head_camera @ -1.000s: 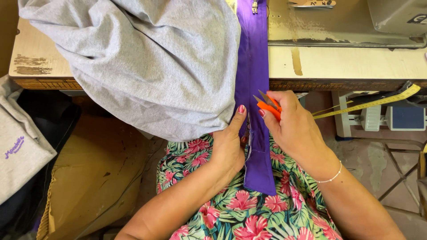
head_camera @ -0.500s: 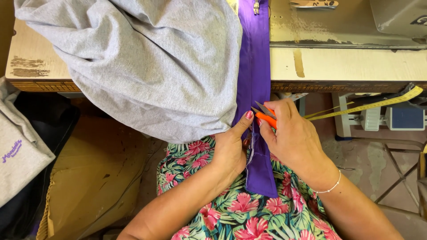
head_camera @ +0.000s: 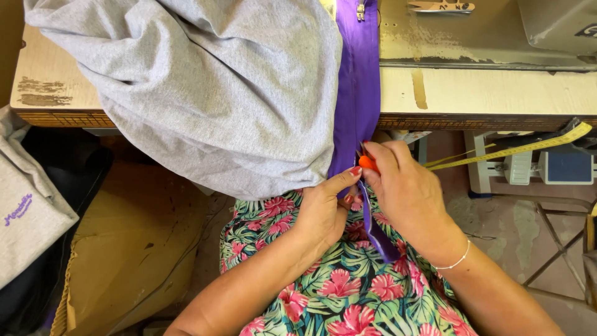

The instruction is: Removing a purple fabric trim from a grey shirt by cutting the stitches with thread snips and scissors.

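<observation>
Both hands meet just below the table edge. Her left hand (head_camera: 323,208) pinches the purple fabric strip (head_camera: 359,93) between thumb and curled fingers, thumb pointing up along its edge. Touching it on the other side, the right hand (head_camera: 407,190) is closed around small orange thread snips (head_camera: 368,163), whose tip lies against the strip. That strip runs from the sewing machine bed (head_camera: 472,34) over the wooden table (head_camera: 497,93) and hangs down onto a floral-print lap (head_camera: 348,292). Grey knit fabric (head_camera: 211,93) drapes over the table's left part, beside the strip. A yellow measuring tape (head_camera: 528,146) stretches to the right, near the right hand.
</observation>
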